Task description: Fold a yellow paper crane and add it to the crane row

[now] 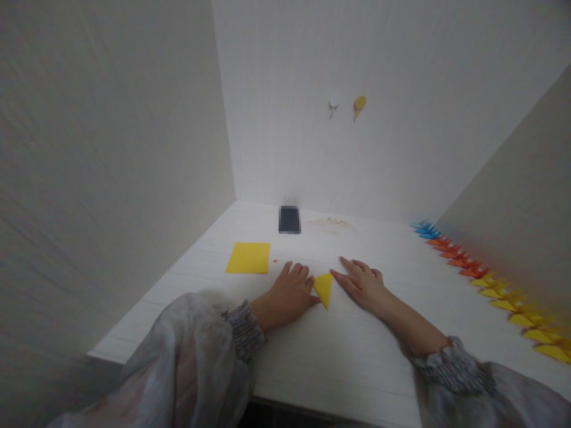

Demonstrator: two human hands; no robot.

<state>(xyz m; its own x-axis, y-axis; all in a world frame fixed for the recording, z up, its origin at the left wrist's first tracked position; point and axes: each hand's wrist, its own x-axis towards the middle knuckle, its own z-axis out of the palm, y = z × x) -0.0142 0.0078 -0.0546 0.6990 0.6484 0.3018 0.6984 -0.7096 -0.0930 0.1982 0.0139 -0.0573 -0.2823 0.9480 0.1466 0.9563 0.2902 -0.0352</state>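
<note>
A small yellow paper triangle (325, 288) lies flat on the white table (312, 351) between my two hands. My left hand (289, 294) rests palm down at the triangle's left edge, fingers bent and thumb tip touching the paper. On the other side my right hand (361, 282) lies flat with its fingers stretched out, the fingertips at the triangle's upper right corner. Neither hand lifts the paper off the table.
A yellow square sheet (248, 258) lies to the left behind my left hand. A dark blurred rectangle (289, 219) sits near the back wall. A row of folded blue, orange and yellow paper pieces (486, 279) runs along the right wall. Two small hooks (345, 106) hang on the back wall.
</note>
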